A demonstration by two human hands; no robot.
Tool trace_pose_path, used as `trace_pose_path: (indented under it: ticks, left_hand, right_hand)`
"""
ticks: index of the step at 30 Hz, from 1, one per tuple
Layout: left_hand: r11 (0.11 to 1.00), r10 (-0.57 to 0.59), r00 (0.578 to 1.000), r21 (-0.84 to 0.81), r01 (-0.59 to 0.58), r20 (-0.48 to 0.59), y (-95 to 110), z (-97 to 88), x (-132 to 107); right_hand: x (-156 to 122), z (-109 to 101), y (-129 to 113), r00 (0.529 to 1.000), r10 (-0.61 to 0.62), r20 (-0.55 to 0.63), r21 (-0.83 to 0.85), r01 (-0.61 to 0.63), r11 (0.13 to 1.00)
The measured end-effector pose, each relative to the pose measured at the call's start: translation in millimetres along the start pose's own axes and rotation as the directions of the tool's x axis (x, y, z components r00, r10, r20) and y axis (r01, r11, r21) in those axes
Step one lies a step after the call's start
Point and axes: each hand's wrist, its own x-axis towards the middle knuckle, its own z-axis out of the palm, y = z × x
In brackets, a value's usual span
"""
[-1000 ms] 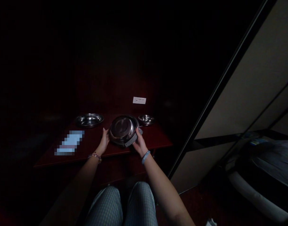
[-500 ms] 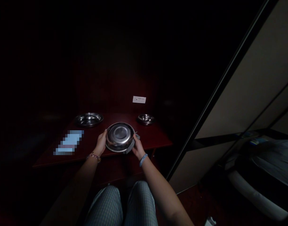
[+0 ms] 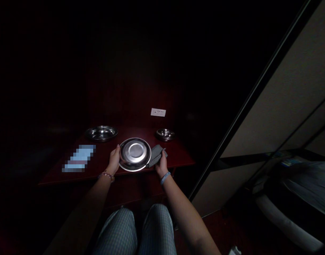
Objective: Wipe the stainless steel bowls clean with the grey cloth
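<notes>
A shiny metal bowl (image 3: pixel 135 152), its underside turned toward me, is held by its left rim in my left hand (image 3: pixel 114 161). The thumb of that hand lies along the edge and its other fingers are hidden behind the bowl. My right hand (image 3: pixel 161 165) grips a folded grey cloth (image 3: pixel 155 156), just right of the bowl. The cloth's left end reaches the bowl's rim; I cannot tell whether they touch.
On the dark red table (image 3: pixel 125 132) stand a wide metal dish (image 3: pixel 101 134) at the back left and small metal bowls (image 3: pixel 165 134), seemingly stacked, at the back right. A pixelated pale-blue patch (image 3: pixel 79 158) lies at left. A white socket (image 3: pixel 158 112) is on the wall.
My right hand has left the bowl's right rim and moved right with the cloth, which now shows beside the bowl. My left hand keeps its hold, and the bowl's underside catches more light.
</notes>
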Motion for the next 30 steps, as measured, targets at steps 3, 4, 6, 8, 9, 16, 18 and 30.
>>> trace_pose_path:
  ticks: [3,4,6,8,9,16,18,30]
  left_hand:
    - [1.000,-0.006,1.000,0.002,0.006,-0.012,-1,-0.3,0]
    - [1.000,0.004,1.000,0.004,-0.004,-0.016,-2,-0.4,0]
    - [0.999,0.033,0.999,0.020,-0.033,-0.021,-4,-0.6,2]
    - [0.997,0.061,0.998,0.039,-0.060,-0.019,-5,-0.6,4]
    - [0.996,0.073,0.997,0.048,-0.072,-0.017,-6,-0.6,6]
    - [0.996,0.068,0.997,0.053,-0.069,0.027,-6,-1.3,6]
    - [0.998,0.056,0.998,0.039,-0.058,0.038,-4,-2.4,4]
    - [0.997,0.073,0.995,-0.040,-0.071,0.064,-4,-0.2,2]
  right_hand:
    - [1,-5,-17,0.999,-0.003,-0.040,0.022,0.004,1.000]
    - [0,-5,-22,0.999,-0.018,-0.030,0.014,0.019,1.000]
    - [-5,-1,-30,0.997,-0.081,0.015,-0.041,0.081,0.996]
    - [-15,8,-35,0.978,-0.193,0.076,-0.137,0.201,0.970]
    - [-21,14,-37,0.959,-0.258,0.116,-0.194,0.277,0.941]
    - [-77,69,-25,0.572,-0.144,0.807,-0.453,0.758,0.469]
    - [-84,78,-19,0.418,-0.002,0.908,-0.398,0.867,0.300]
    - [-58,77,-31,0.231,0.239,0.943,-0.247,0.968,0.037]
